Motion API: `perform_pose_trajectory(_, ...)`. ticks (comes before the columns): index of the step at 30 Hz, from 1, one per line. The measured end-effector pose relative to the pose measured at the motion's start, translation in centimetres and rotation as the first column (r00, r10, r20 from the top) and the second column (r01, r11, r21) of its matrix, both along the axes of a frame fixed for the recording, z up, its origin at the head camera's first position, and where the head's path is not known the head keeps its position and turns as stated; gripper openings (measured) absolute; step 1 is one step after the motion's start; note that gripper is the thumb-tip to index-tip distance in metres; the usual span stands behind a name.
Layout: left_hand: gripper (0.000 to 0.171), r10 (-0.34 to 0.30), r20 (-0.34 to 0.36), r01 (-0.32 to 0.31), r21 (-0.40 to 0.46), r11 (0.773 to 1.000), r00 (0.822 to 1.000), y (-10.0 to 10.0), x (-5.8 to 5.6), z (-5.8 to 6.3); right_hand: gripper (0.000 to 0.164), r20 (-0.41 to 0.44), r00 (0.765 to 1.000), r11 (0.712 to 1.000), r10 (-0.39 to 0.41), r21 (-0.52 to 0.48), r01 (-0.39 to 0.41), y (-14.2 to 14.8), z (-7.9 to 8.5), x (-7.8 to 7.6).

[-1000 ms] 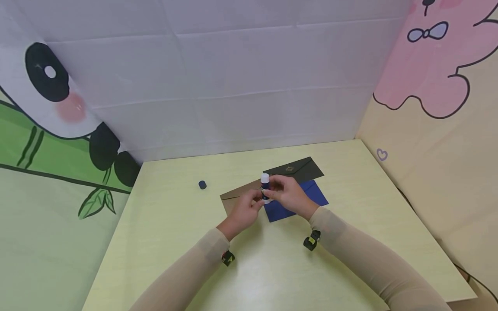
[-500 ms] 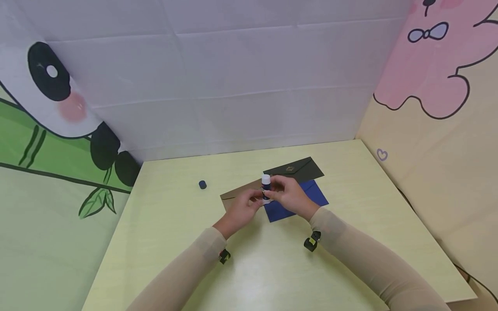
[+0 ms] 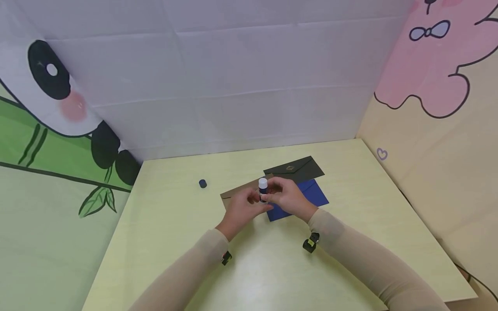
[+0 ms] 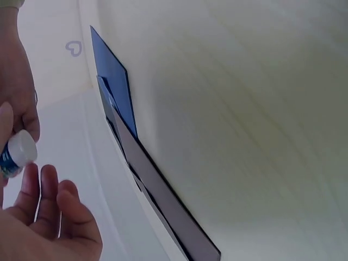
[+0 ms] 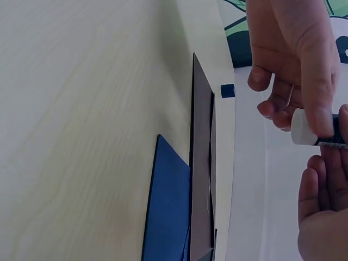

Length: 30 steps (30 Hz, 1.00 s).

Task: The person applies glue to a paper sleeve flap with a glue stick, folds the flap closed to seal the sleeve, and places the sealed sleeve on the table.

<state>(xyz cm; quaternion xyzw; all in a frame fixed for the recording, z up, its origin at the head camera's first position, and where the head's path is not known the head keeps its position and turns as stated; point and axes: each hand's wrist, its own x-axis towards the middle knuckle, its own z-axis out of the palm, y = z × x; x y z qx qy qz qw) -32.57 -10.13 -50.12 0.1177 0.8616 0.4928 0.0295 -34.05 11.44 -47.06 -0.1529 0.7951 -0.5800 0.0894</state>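
Observation:
My right hand (image 3: 289, 197) pinches a glue stick (image 3: 263, 190) upright, its dark blue body topped with white. The white base (image 4: 23, 148) shows in the left wrist view. Close against the stick's left side is my left hand (image 3: 242, 211), its thumb stretched across near the base and its fingers loosely bent; whether it touches the stick is hard to tell. The dark blue cap (image 3: 202, 183) lies off to the left on the table. Beneath the hands, a brown envelope (image 3: 237, 193), a blue envelope (image 3: 311, 194) and a black envelope (image 3: 297, 169) overlap.
The pale yellow table (image 3: 163, 216) ends at a white cloth backdrop (image 3: 233, 86). Printed cartoon panels stand on both sides. Black wrist devices hang below both cuffs. A cable (image 3: 478, 283) runs by the right edge.
The glue stick has shifted slightly down and left with my right hand. My left fingers have loosened from its base, with the thumb reaching farther right below it.

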Motion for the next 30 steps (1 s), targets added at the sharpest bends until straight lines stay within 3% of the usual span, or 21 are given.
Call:
perform_pose_trajectory(4, 0.034, 0.043, -0.050, -0.045, -0.043, 0.998, 0.998, 0.6, 0.1, 0.3, 0.029, 0.006, 1.000, 1.000, -0.003, 0.009, 0.003, -0.1, -0.1, -0.1)
perform_pose_trajectory(10, 0.030, 0.055, -0.044, -0.058, -0.085, 0.995, 0.998, 0.7, 0.3, 0.8, 0.028, -0.012, 1.000, 1.000, -0.014, 0.024, 0.014, -0.1, -0.1, -0.1)
perform_pose_trajectory(15, 0.023, -0.035, -0.016, 0.034, -0.044, 0.998, 0.999, 0.6, 0.3, 1.1, 0.028, -0.019, 1.000, 0.999, -0.018, 0.032, 0.019, -0.1, 0.0, -0.1)
perform_pose_trajectory(20, 0.018, -0.133, 0.064, 0.131, 0.032, 0.991, 0.989, 0.5, 0.1, 1.1, 0.029, -0.034, 0.999, 0.999, -0.013, 0.035, 0.015, -0.1, 0.1, -0.2)
perform_pose_trajectory(30, 0.026, -0.159, 0.105, 0.153, 0.063, 0.986, 0.982, 0.5, -0.2, 0.7, 0.031, -0.038, 0.999, 0.999, -0.003, 0.033, 0.005, 0.0, 0.1, -0.4)
